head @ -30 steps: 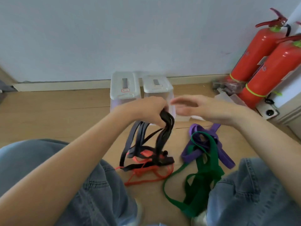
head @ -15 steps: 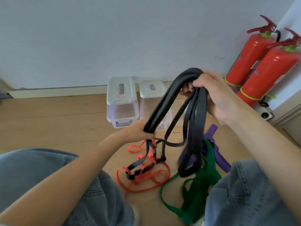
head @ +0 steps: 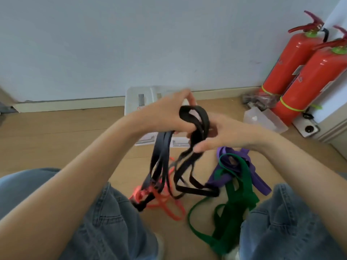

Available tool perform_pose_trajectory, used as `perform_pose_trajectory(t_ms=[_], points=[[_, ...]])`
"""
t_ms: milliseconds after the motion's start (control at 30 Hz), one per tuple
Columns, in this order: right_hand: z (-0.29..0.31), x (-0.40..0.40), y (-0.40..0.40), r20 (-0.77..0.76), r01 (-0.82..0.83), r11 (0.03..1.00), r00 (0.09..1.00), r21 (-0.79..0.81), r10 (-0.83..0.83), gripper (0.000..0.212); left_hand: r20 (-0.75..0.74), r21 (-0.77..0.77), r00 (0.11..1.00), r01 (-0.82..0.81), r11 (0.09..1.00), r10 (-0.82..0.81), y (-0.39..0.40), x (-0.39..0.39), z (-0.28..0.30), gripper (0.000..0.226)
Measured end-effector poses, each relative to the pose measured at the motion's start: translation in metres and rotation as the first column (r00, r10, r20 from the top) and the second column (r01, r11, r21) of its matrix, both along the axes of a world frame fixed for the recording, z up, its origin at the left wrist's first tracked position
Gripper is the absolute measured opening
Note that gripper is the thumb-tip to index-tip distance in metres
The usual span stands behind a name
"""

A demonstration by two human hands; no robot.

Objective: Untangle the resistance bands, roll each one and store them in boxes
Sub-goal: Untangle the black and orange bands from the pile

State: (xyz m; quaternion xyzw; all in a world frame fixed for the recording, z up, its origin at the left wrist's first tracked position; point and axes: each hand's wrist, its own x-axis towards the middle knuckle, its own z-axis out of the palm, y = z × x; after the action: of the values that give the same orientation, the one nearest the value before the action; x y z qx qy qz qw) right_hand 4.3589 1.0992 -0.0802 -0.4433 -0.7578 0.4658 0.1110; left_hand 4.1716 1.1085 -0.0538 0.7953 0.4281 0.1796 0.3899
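A black resistance band [head: 195, 119] hangs in several loops in front of me. My left hand [head: 169, 113] grips its top loop, fingers curled round the strands. My right hand [head: 221, 136] holds the same bundle from the right, thumb and fingers round the strands. The black loops trail down onto an orange-red band [head: 165, 203] lying on the wooden floor, still caught in it. A green band [head: 234, 199] and a purple band [head: 225, 177] lie tangled together to the right. Two clear lidded boxes [head: 139, 102] stand by the wall, partly hidden behind my hands.
Two red fire extinguishers [head: 300, 72] stand in the right corner, with a clear plastic lid [head: 262, 121] and a white socket block [head: 308, 128] on the floor near them. My knees in blue jeans [head: 105, 222] frame the bands on both sides.
My right hand came down from its raised position with the black band, and my left hand rose to meet it. Both now hold the bunched loops close together.
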Motion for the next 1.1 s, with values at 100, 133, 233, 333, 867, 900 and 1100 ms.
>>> perform_pose_trajectory(t_ms=[100, 133, 233, 333, 867, 900, 1100], points=[[0.003, -0.005, -0.001, -0.241, 0.187, 0.982, 0.952, -0.026, -0.188, 0.016, 0.052, 0.007, 0.996, -0.076, 0.997, 0.075, 0.01, -0.016, -0.011, 0.038], [0.008, -0.005, -0.001, -0.34, 0.202, 0.978, 0.917, -0.058, -0.21, 0.029, 0.077, -0.043, 0.994, -0.072, 0.996, 0.075, 0.011, -0.017, -0.021, 0.036], [0.018, -0.006, 0.0, -0.567, 0.13, 0.985, 0.805, -0.117, -0.174, 0.037, -0.115, -0.174, 0.993, 0.02, 0.984, -0.04, 0.003, -0.008, -0.074, 0.025], [0.025, 0.002, 0.003, -0.696, 0.205, 0.955, 0.654, -0.215, -0.297, 0.029, -0.306, -0.333, 0.934, 0.076, 0.94, -0.184, -0.007, -0.006, -0.109, 0.012], [-0.001, 0.036, 0.006, -0.432, 0.195, 0.872, 0.807, -0.449, -0.403, 0.007, -0.077, -0.055, 0.961, -0.269, 0.962, 0.264, 0.02, -0.047, -0.014, 0.015], [0.003, 0.036, 0.007, -0.498, 0.148, 0.867, 0.767, -0.477, -0.405, 0.006, -0.179, -0.052, 0.957, -0.242, 0.969, 0.229, 0.017, -0.044, -0.02, 0.014], [-0.002, 0.018, 0.008, -0.22, 0.27, 0.894, 0.906, -0.356, -0.361, 0.041, -0.121, -0.143, 0.973, -0.215, 0.966, 0.199, 0.006, -0.02, -0.028, 0.016]])
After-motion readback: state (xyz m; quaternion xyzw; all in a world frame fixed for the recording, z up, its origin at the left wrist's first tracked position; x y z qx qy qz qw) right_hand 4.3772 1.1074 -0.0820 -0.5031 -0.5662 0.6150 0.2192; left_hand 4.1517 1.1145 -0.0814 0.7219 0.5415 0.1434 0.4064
